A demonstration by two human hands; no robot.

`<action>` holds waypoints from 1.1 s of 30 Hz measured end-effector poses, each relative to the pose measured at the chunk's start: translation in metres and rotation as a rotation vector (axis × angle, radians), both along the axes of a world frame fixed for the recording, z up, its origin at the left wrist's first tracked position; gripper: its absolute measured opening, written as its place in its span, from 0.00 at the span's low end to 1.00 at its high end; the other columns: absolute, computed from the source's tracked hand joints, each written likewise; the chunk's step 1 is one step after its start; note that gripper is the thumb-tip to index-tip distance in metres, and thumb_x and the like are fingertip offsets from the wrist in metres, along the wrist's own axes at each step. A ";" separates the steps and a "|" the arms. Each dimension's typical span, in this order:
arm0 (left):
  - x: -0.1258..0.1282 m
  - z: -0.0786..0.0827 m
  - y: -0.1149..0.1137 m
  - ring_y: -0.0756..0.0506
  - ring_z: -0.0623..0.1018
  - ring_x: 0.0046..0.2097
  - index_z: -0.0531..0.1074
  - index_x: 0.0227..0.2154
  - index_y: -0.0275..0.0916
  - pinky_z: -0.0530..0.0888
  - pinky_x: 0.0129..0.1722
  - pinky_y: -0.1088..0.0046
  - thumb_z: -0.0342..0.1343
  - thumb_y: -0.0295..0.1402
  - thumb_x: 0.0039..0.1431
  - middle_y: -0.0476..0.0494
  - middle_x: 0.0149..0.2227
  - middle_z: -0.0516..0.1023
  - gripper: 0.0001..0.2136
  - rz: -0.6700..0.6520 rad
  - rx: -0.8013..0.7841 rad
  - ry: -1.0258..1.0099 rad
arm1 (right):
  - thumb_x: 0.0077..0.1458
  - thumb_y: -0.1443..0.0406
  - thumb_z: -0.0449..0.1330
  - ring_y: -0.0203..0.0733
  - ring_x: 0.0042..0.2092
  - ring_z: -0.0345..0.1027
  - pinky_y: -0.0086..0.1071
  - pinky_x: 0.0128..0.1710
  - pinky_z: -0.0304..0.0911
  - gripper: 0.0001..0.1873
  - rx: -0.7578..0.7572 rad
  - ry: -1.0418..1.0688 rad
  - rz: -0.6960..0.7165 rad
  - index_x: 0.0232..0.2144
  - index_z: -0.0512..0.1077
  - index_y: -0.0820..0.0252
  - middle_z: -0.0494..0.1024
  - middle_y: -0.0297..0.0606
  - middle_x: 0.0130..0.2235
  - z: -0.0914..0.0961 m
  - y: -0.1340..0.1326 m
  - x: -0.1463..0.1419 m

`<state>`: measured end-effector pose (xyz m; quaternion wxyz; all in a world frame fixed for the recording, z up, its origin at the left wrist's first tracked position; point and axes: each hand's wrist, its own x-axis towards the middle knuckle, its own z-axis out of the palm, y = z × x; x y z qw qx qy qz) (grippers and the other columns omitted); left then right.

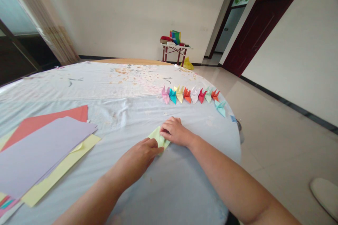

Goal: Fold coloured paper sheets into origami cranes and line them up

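A small folded piece of light green paper (157,136) lies on the pale blue tablecloth (124,112) in front of me. My left hand (142,154) pinches its near edge with closed fingers. My right hand (175,132) presses down on its right side, fingers curled on the paper. Both forearms reach in from the bottom of the view. Most of the green paper is hidden under the two hands.
A row of several coloured origami cranes (190,95) stands beyond my hands, with a light blue crane (220,108) at the right end. A stack of lilac, red and yellow paper sheets (42,147) lies at left. A small red table (174,51) stands by the far wall.
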<state>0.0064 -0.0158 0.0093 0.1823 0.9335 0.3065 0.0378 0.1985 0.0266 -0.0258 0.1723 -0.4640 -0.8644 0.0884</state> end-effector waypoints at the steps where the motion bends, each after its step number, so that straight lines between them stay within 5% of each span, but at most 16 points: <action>1: 0.000 0.001 0.000 0.49 0.68 0.36 0.69 0.34 0.42 0.65 0.36 0.76 0.42 0.26 0.59 0.47 0.32 0.67 0.11 -0.001 -0.002 0.003 | 0.55 0.61 0.54 0.40 0.41 0.58 0.35 0.41 0.46 0.07 0.001 0.001 0.001 0.29 0.68 0.58 0.72 0.34 0.33 0.000 0.000 0.000; 12: -0.001 -0.010 0.001 0.49 0.67 0.37 0.69 0.35 0.44 0.65 0.36 0.76 0.42 0.25 0.58 0.48 0.34 0.66 0.12 -0.016 0.055 0.033 | 0.55 0.61 0.54 0.40 0.40 0.58 0.35 0.41 0.46 0.07 -0.012 0.006 -0.008 0.30 0.69 0.58 0.72 0.34 0.33 0.002 -0.001 -0.001; 23: -0.008 0.009 0.000 0.48 0.70 0.44 0.73 0.34 0.45 0.65 0.45 0.73 0.44 0.18 0.47 0.47 0.41 0.71 0.18 -0.027 -0.062 -0.032 | 0.54 0.61 0.55 0.40 0.41 0.57 0.35 0.41 0.45 0.07 -0.004 0.000 -0.019 0.29 0.68 0.58 0.72 0.34 0.33 -0.004 0.001 0.000; 33: -0.004 0.010 -0.007 0.45 0.70 0.41 0.68 0.41 0.45 0.67 0.45 0.66 0.45 0.24 0.49 0.45 0.37 0.69 0.17 0.035 -0.021 -0.005 | 0.54 0.61 0.55 0.40 0.41 0.57 0.35 0.41 0.45 0.07 0.008 -0.001 -0.024 0.30 0.68 0.58 0.72 0.34 0.33 -0.004 0.000 -0.001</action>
